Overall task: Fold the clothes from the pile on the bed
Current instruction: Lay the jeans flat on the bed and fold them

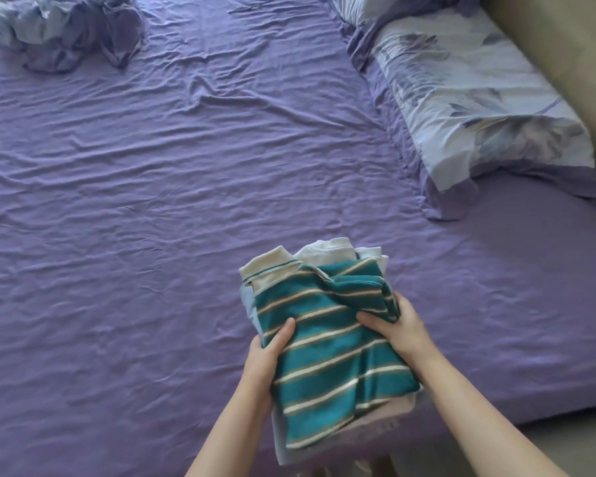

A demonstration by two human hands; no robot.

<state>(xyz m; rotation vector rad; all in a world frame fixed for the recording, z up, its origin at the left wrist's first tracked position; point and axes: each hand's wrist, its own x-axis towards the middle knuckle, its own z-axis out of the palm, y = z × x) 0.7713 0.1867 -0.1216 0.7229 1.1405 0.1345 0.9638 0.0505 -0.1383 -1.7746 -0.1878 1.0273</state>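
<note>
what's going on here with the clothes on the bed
A person is holding a stack of folded clothes over the near edge of the bed, which has a purple sheet. The left hand and right hand grip the stack from either side, thumbs on the teal striped polo shirt on top. Paler folded garments show beneath it. A crumpled pile of clothes lies at the far left corner, and a floral pillow lies at the right.

Both hands point(269, 352) point(396, 325) grip a striped shirt point(331, 352).
</note>
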